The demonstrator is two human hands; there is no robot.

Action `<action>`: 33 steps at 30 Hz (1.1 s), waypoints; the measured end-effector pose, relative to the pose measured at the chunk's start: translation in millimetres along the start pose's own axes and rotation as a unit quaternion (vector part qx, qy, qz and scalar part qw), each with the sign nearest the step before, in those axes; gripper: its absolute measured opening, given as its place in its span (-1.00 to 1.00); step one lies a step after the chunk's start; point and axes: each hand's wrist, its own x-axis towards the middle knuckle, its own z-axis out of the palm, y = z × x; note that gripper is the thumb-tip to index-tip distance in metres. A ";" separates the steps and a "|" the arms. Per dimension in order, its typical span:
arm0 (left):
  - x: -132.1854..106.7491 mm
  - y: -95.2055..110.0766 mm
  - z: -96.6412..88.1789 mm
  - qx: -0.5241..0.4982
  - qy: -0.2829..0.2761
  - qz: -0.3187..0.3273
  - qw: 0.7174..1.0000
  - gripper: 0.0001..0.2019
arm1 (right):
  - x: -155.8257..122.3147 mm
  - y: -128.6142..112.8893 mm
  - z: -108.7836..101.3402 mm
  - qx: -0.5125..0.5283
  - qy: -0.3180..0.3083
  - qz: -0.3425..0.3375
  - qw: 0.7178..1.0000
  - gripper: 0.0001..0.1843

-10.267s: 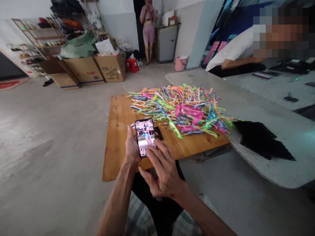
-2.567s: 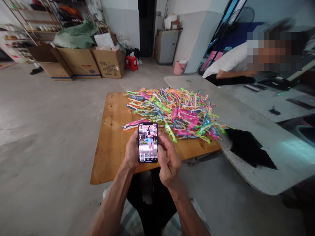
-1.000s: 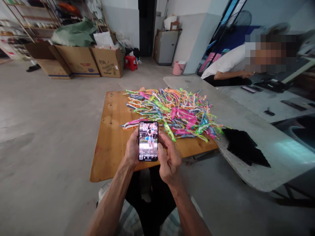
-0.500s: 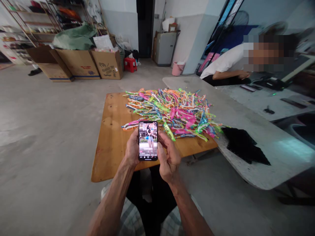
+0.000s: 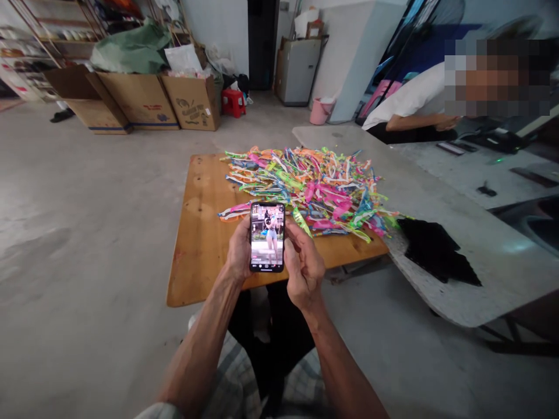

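A smartphone stands upright between my hands over the near edge of the wooden table, its lit screen showing a figure in light shorts. My left hand is closed around the phone's left side. At its right side, my right hand has curled fingers against the phone's edge, with the thumb alongside the screen. Just beyond the phone lies a wide heap of colourful plastic strips or packets, in pink, green, orange, blue and white. What exactly they are is too small to tell.
The wooden table adjoins a grey tabletop bearing black flat sheets. A person in a white top leans at the far right. Cardboard boxes, a red stool and a pink bucket stand behind.
The camera view has tilted slightly, so everything except the lower body sits a little higher and further right. Both hands keep their places on the phone.
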 end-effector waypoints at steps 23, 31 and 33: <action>-0.4 -0.6 -5.6 -0.001 -0.005 -0.026 1.000 -0.59 | -2.4 4.2 1.5 0.021 -0.001 0.000 1.000 -0.55; -1.4 -0.6 -6.0 -0.009 0.014 -0.034 0.999 -0.60 | -4.3 4.6 0.3 0.010 -0.001 0.008 1.000 -0.54; -0.4 -0.9 -7.2 -0.007 0.010 -0.027 1.000 -0.62 | -4.5 5.2 0.4 0.011 0.000 0.006 1.000 -0.54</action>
